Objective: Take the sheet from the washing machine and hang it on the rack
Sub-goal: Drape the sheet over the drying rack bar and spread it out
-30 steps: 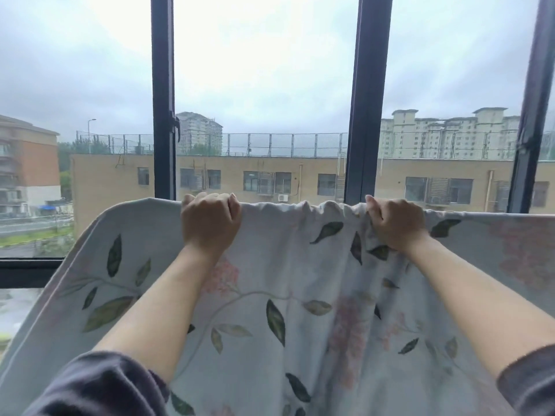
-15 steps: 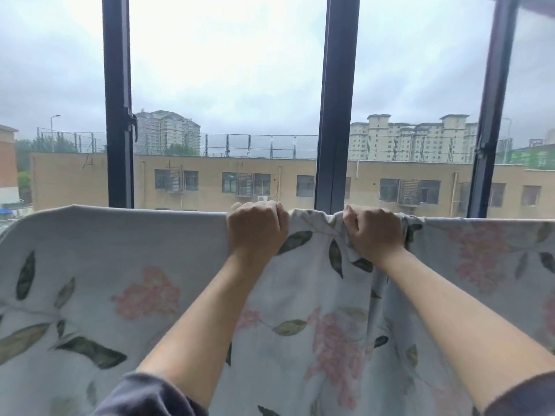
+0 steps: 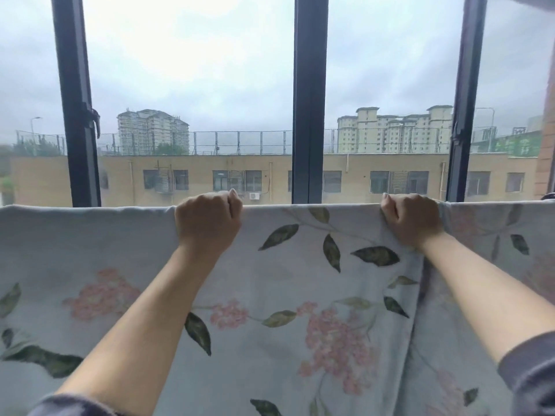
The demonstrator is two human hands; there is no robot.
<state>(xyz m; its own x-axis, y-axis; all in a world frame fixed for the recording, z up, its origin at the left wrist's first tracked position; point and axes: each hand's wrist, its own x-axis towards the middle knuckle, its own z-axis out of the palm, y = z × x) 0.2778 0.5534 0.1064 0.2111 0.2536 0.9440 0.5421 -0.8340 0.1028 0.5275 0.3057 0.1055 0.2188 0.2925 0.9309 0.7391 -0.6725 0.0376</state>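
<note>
Hands, two: left hand (image 3: 207,223) and right hand (image 3: 411,220), fingers curled over top edge of one sheet (image 3: 300,280). Well apart, straight edge between.

Nothing legible: no words, numbers or brand marks can be read anywhere. The green board (image 3: 510,144) on the rooftop at the right of the frame carries pale marks, too blurred to make out. The pale blue flowered fabric sheet (image 3: 300,265) across the lower frame bears only printed leaves and pink blossoms.
</note>
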